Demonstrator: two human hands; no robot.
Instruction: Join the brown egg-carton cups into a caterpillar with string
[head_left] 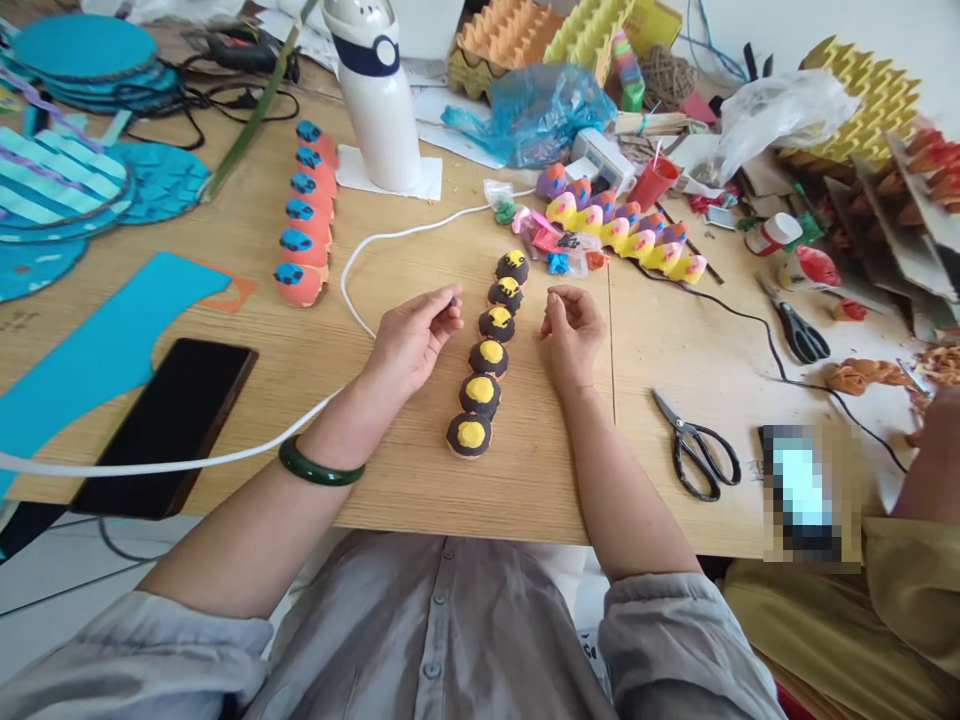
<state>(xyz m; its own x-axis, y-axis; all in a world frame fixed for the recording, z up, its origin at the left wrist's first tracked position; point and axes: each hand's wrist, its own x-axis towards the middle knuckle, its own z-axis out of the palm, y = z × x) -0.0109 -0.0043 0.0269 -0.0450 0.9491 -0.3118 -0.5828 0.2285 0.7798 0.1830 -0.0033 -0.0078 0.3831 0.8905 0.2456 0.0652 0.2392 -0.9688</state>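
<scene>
- Head cam, far left: coral egg-carton strip with blue discs and dark marks on all six cups, so that one looks pretty much finished to me.
- Left hand has thumb and fingertips pinched together on a tiny dark bit, just beside the next row.
- Middle of the wooden table: row of six dark domes with yellow discs. Far three have dark marks, though the third seems to have less. Near three are plain yellow, so I'd call it roughly half done, with those three left.
- Right hand is curled just right of that row, thumb near the index finger. Can't tell if they touch or hold anything.
- Black-handled scissors lie further right, nobody's holding them.
</scene>
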